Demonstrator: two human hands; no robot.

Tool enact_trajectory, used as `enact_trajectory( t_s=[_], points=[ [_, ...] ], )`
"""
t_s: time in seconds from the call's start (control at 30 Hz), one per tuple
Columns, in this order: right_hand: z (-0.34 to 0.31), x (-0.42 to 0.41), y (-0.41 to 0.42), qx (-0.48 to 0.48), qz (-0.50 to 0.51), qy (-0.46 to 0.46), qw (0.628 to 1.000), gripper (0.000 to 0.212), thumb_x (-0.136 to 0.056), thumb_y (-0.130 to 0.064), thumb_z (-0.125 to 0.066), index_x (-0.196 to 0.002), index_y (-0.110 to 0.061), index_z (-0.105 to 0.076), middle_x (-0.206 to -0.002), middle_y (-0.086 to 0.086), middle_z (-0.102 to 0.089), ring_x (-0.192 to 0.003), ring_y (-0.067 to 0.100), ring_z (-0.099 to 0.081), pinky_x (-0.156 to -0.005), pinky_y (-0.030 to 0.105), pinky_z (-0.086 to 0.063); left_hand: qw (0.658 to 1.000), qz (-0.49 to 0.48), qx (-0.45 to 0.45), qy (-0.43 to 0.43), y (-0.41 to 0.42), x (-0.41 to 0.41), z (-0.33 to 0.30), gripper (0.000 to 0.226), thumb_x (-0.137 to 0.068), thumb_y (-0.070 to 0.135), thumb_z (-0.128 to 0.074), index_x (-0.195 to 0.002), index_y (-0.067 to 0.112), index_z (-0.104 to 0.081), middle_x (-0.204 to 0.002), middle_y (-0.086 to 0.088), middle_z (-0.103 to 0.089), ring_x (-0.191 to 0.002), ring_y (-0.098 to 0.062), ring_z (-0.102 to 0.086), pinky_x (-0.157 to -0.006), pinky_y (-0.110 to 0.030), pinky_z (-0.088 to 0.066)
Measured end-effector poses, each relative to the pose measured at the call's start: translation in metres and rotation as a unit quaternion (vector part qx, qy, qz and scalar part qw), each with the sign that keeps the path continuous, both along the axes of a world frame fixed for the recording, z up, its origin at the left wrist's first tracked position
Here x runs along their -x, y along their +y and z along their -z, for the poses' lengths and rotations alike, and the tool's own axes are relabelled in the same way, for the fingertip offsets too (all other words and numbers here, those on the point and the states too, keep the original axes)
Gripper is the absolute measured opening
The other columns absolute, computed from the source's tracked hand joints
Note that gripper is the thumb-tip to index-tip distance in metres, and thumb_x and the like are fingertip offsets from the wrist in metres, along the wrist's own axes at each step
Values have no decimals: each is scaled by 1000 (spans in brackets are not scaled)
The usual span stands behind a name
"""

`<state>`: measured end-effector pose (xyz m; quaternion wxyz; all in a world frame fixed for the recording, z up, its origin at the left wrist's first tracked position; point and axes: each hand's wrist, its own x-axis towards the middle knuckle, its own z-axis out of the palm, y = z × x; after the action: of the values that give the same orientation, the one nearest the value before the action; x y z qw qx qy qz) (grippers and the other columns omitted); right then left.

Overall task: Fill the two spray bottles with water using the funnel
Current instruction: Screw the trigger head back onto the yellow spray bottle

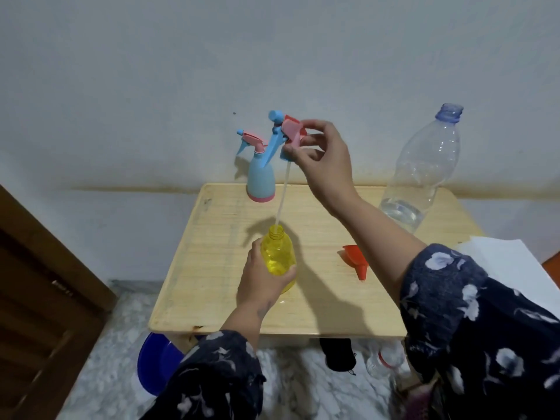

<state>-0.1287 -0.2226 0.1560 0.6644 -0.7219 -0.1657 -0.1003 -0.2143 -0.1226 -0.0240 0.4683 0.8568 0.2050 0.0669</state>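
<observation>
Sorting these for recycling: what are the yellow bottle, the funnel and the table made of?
Yellow bottle: see-through tinted plastic, glossy; light passes through it. Funnel: opaque orange-red plastic, smooth, by its look. Table: pale wood or wood-look board, with visible grain lines.

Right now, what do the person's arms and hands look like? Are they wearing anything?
Both hands, the left hand and the right hand, are bare: no gloves, rings or watch show. Both arms wear dark navy sleeves printed with pale white flowers, pushed up so the forearms are uncovered.
</observation>
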Motion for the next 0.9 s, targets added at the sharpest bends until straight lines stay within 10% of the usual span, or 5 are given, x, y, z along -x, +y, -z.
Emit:
enact_trajectory(
  t_s=[0.3,0.8,0.9],
  points=[
    [67,22,1,-13,-22,135,991,44,-76,-5,-78,-114,-11,-56,-84,-3,-63,-61,0,-66,-64,16,-52,999,31,16,-23,2,-18,-28,82,-55,66,-67,-128,41,-41,-122,9,-58,-108,-17,-58,-86,-37,-51],
    [33,-3,-37,-49,-189,295,936,43,-83,-4,-70,-120,-11,-50,-103,19,-69,-96,34,-68,-90,42,-54,950,202,237,18,-4,-7,-72,68,-48,49,-77,-111,34,-56,-106,4,-70,-100,-13,-67,-89,-32,-54],
    [33,1,-38,-51,-151,289,944,46,-78,-1,-74,-116,-11,-48,-88,12,-68,-60,13,-66,-58,23,-55,943,219,250,27,-8,-4,-77,59,-53,44,-78,-106,34,-55,-103,4,-70,-96,-11,-67,-83,-26,-54]
  ],
)
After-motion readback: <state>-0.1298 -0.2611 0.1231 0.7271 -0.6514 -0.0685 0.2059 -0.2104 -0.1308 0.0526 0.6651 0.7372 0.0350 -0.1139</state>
